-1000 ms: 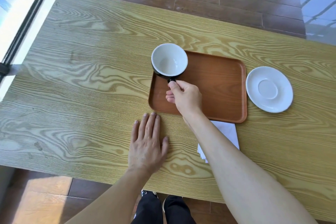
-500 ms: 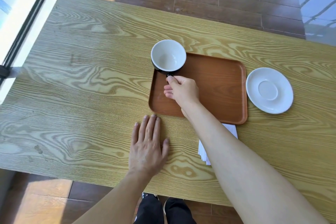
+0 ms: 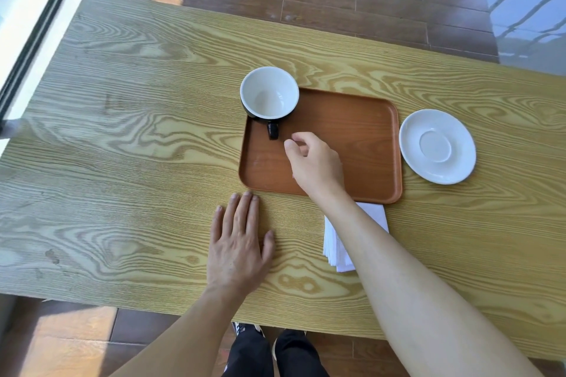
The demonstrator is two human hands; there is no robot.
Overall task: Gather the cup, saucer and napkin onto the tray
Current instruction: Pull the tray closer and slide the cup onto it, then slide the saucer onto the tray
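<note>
A: Head camera first. What is the right hand doing?

B: It hangs over the tray with the forearm stretched in from the lower right. The fingers are loosely curled and grip nothing. The thumb tip sits just right of the cup handle, with a small gap between them.

A: So where is the cup?

B: Up and to the left of that hand, upright in the tray's far left corner, its handle pointing back toward the hand.

A: And the left hand?

B: Flat on the table, palm down, fingers spread and straight, holding nothing. Its fingertips lie just short of the tray's near edge.

A: The other pieces?

B: The saucer lies on the table to the right of the right hand, just beside the tray. The napkin lies under the right forearm, one corner tucked under the tray's near edge.
</note>
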